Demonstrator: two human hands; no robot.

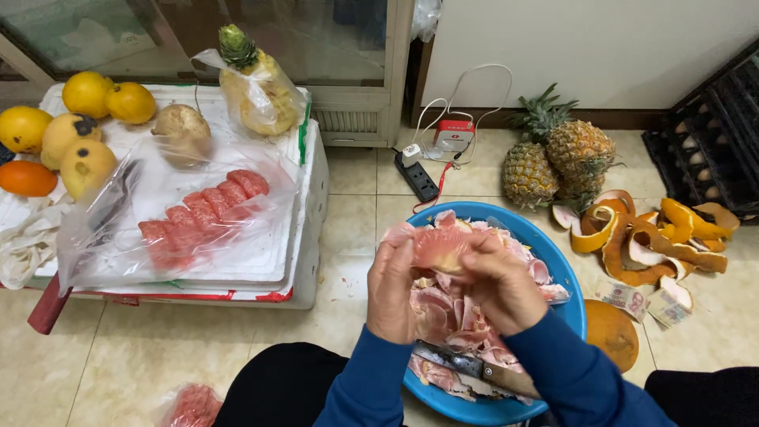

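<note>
Over the blue basin (571,304), between our two hands, sits the item in work: one pink pomelo segment (439,247), held above the basin's middle. Our left hand (391,291) closes its fingers on the segment's left end; our right hand (500,283) pinches the right side, thumb on top. Both grips are narrow and tight on the fruit; membrane appears partly pulled away, though we cannot tell how much remains.

Done, as we judge it:
- Heap of pale pink membrane scraps (455,316) filling the basin under our hands.
- Row of cleaned red-pink segments (202,209) laid under clear plastic on the white foam box (304,205) to our left.
- Pile of orange peel (656,241) on the tiled floor to our right, emptied of fruit.
- Second bag of pink flesh (190,407) at the bottom edge, near our knee.

Left, as we judge it:
- Whole yellow and orange fruits (79,126) at the far left of the box, unpeeled.
- Segment in hand, not yet bagged.

Also present: knife (474,368) lying across the basin's near rim, untouched; bagged peeled pineapple (261,91) on the box; two whole pineapples (557,158) on the floor beyond the basin; power strip (419,178) by the wall.
</note>
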